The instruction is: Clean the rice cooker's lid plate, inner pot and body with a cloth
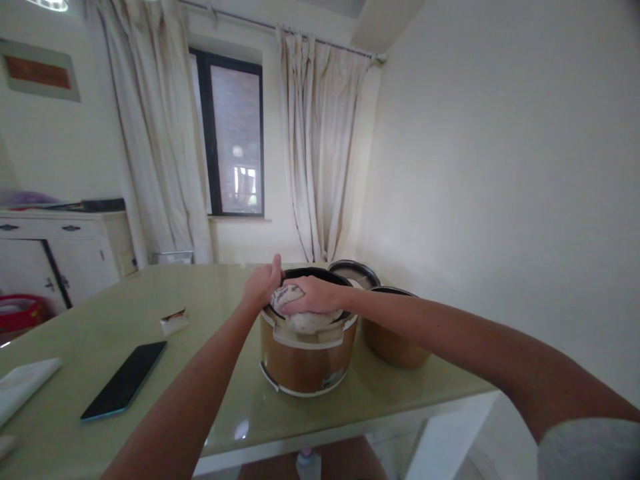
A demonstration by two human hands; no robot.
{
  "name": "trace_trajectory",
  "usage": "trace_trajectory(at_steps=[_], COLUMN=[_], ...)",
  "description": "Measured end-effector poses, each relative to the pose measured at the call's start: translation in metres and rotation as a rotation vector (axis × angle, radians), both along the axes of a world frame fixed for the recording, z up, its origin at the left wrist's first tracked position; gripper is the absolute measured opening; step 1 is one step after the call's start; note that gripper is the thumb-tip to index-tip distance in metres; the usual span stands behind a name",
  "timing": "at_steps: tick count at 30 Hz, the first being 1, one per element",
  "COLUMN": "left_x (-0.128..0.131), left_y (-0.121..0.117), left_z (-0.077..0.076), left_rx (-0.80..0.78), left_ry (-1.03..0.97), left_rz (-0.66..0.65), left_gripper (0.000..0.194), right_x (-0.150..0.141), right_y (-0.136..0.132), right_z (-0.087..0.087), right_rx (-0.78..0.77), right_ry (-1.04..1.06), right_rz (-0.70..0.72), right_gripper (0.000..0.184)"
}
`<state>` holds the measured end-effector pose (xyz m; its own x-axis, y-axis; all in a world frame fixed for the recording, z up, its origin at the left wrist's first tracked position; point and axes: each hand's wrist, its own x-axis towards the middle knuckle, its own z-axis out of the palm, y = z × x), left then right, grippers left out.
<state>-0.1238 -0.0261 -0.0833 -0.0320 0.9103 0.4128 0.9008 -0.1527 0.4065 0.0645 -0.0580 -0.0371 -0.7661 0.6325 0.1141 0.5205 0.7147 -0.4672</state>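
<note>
A brown rice cooker body (305, 363) with a pale rim and a dark inside stands upright near the table's front edge. My left hand (263, 283) is closed on its left rim, thumb pointing up. My right hand (315, 295) reaches over from the right and presses a bunched whitish cloth (287, 295) with dark markings at the cooker's opening. The fingers of my right hand curl around the cloth and are partly hidden. More pale cloth spreads under this hand along the near rim.
Right of the cooker stands a brown pot (397, 343), partly behind my right forearm. A round dark-rimmed lid or pan (355, 272) lies behind. On the left of the glossy table (220, 393) are a black tablet or phone (125, 380), a small whitish packet (174, 323) and a white folded item (25, 387).
</note>
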Motion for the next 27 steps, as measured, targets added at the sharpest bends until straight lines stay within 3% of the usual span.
trace_trajectory(at_steps=[5, 8, 11, 15, 20, 23, 27], left_x=[-0.005, -0.010, -0.014, -0.017, -0.021, -0.018, -0.014], left_y=[0.001, 0.005, 0.009, 0.010, 0.005, 0.001, 0.004], left_z=[0.003, 0.001, -0.002, 0.001, 0.007, 0.007, 0.000], left_rx=[-0.031, -0.083, -0.133, -0.162, -0.157, -0.109, -0.069], left_ry=[-0.264, -0.616, -0.910, -1.081, -1.276, -1.256, -1.007], left_rz=[-0.058, -0.147, -0.207, -0.186, -0.244, -0.232, -0.227], left_gripper=[0.082, 0.090, 0.091, 0.087, 0.088, 0.089, 0.084], right_x=[0.053, 0.064, 0.044, -0.005, -0.051, -0.062, -0.065], right_y=[0.005, 0.000, -0.014, -0.025, 0.006, 0.032, 0.055], right_z=[0.027, 0.036, 0.027, 0.007, -0.004, -0.008, -0.007], right_rx=[0.064, 0.200, 0.412, 0.631, 0.666, 0.677, 0.657], right_ry=[-0.184, -0.246, -0.203, -0.162, -0.192, -0.221, -0.278], right_rz=[0.177, 0.246, 0.270, 0.149, -0.010, -0.125, -0.232], right_gripper=[0.040, 0.038, 0.037, 0.042, 0.044, 0.048, 0.048])
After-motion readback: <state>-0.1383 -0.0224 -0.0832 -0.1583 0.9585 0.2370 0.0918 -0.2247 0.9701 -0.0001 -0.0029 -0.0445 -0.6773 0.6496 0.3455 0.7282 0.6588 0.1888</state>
